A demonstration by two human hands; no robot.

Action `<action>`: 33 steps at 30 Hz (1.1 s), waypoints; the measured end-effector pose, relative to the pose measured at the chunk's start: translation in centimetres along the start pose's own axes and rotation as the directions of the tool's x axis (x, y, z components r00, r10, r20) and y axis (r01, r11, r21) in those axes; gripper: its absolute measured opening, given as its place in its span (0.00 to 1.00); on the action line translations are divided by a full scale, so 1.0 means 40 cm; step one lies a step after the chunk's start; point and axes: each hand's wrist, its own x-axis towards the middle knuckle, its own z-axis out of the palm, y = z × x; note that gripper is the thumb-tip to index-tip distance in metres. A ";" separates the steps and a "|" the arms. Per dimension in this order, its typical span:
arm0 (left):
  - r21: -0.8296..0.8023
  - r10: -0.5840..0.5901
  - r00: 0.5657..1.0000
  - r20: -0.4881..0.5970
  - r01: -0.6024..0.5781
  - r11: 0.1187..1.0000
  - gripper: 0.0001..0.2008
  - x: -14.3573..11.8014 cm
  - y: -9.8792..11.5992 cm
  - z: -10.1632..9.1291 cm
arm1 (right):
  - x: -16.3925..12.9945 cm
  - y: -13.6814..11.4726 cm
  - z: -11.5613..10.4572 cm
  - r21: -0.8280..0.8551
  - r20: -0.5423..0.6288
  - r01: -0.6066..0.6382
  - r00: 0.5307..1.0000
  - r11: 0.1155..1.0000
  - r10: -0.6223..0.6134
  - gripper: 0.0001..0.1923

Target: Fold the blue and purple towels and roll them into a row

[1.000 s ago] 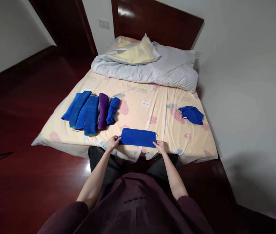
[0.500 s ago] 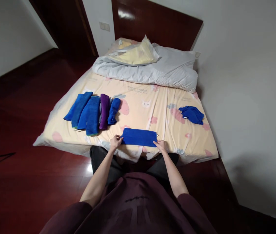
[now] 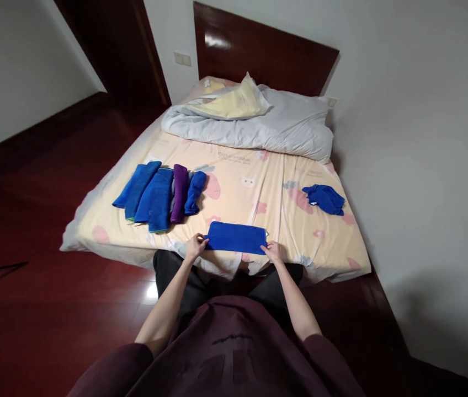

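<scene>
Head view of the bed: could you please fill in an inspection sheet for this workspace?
Surface: bed with a pale yellow patterned sheet, against a wall.
Job's things: folded blue towel lying flat at the near edge.
Clutter: row of folded towels, blue with one purple, on the left; crumpled blue cloth on the right; grey duvet bunched at the headboard.
Hands: left hand grips the towel's left end; right hand grips its right end.
Cables: nothing seen.
Surroundings: dark wooden floor, dark headboard, wall switch.
</scene>
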 end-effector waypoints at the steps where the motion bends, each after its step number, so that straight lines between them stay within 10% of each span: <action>1: -0.004 -0.003 1.000 -0.003 0.003 1.000 0.08 -0.002 0.000 0.000 | -0.003 0.000 -0.001 -0.018 -0.003 0.022 1.000 1.000 -0.022 0.10; 9: -0.095 0.002 0.996 -0.085 -0.010 0.995 0.09 -0.023 -0.004 0.027 | -0.036 -0.018 -0.012 -0.142 -0.075 0.189 0.977 0.972 -0.201 0.16; 16: 0.021 0.328 0.910 -0.254 -0.334 0.942 0.09 -0.046 -0.016 0.040 | -0.077 -0.023 0.001 -0.314 0.054 0.575 0.805 0.755 -0.591 0.19; 22: 0.031 0.562 0.820 -0.111 -0.562 0.827 0.16 -0.041 -0.057 0.055 | -0.085 -0.005 0.006 -0.355 0.104 0.617 0.773 0.702 -0.626 0.25; 33: 0.013 0.525 0.849 0.052 -0.526 0.850 0.22 -0.055 -0.057 0.021 | -0.096 -0.023 0.000 -0.300 0.104 0.604 0.790 0.738 -0.604 0.21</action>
